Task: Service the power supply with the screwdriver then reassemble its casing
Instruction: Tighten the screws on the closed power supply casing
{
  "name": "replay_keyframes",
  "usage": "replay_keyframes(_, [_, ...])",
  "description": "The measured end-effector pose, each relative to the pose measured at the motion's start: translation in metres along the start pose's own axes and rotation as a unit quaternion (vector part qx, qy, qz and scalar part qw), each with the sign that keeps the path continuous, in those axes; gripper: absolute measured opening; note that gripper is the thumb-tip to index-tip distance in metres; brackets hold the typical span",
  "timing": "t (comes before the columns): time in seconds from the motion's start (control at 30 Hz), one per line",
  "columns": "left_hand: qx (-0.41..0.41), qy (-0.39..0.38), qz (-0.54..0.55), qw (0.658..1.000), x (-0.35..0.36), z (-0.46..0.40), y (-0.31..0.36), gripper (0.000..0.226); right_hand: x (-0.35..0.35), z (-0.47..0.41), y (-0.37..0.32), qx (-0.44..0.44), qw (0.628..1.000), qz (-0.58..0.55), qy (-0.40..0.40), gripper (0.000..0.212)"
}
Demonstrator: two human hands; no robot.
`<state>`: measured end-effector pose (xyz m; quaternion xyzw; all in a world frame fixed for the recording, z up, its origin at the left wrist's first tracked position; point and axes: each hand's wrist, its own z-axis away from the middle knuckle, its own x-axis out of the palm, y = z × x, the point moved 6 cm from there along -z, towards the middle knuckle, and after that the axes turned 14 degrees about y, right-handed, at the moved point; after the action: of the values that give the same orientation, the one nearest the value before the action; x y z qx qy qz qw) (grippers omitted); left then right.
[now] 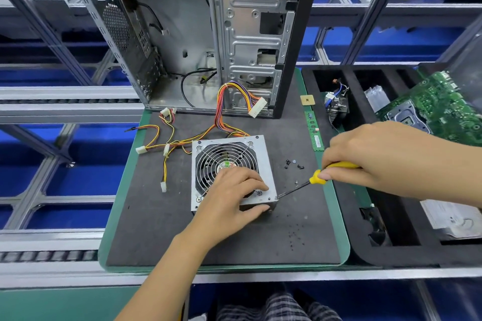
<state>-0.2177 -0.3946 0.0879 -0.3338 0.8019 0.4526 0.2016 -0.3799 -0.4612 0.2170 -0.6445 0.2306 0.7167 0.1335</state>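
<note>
The silver power supply (pixel 263 154) lies fan-side up on the dark mat (pixel 156 229), its coloured cable bundle (pixel 221 109) trailing back toward the open computer case (pixel 250 34). My left hand (pixel 232 198) rests on its near right corner, fingers over the fan grille and thumb against the front side. My right hand (pixel 386 156) grips the yellow-handled screwdriver (pixel 319 177); its dark shaft slants down-left and the tip meets the power supply's near right corner. Several small loose screws (pixel 293 163) lie on the mat just right of the unit.
A green RAM stick (pixel 315 130) and a small tan chip (pixel 307 99) lie along the mat's right edge. The black foam tray (pixel 365 250) at right holds a cooler (pixel 336 107), a green motherboard (pixel 433 107) and a hard drive (pixel 453 219). White connectors (pixel 140 150) trail left.
</note>
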Motion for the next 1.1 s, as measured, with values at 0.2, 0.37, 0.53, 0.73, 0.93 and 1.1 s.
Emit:
replay_keyframes(0.2, [0.002,0.014,-0.005,1.000,0.001,0.000,0.001,0.020,0.006,-0.017,-0.007,-0.014,1.000,-0.021,-0.006,0.026])
replay_keyframes(0.37, [0.002,0.011,-0.007,1.000,0.001,0.000,0.001,0.019,0.008,-0.021,-0.012,-0.024,0.999,-0.017,-0.015,0.025])
replay_keyframes(0.53, [0.004,0.015,-0.008,1.000,0.000,-0.001,0.002,0.016,0.009,-0.024,-0.015,-0.031,0.999,-0.011,-0.016,0.026])
replay_keyframes(0.73, [0.005,0.015,-0.009,1.000,0.000,-0.001,0.003,0.015,0.007,-0.025,-0.017,-0.034,0.999,-0.006,-0.013,0.026])
replay_keyframes(0.93, [0.005,0.012,-0.008,1.000,0.000,0.000,0.003,0.015,0.006,-0.028,-0.016,-0.035,0.999,0.003,-0.017,0.027])
replay_keyframes(1.1, [0.006,0.011,-0.010,1.000,0.000,-0.001,0.003,0.015,0.002,-0.023,-0.018,-0.040,0.997,0.056,-0.025,0.038])
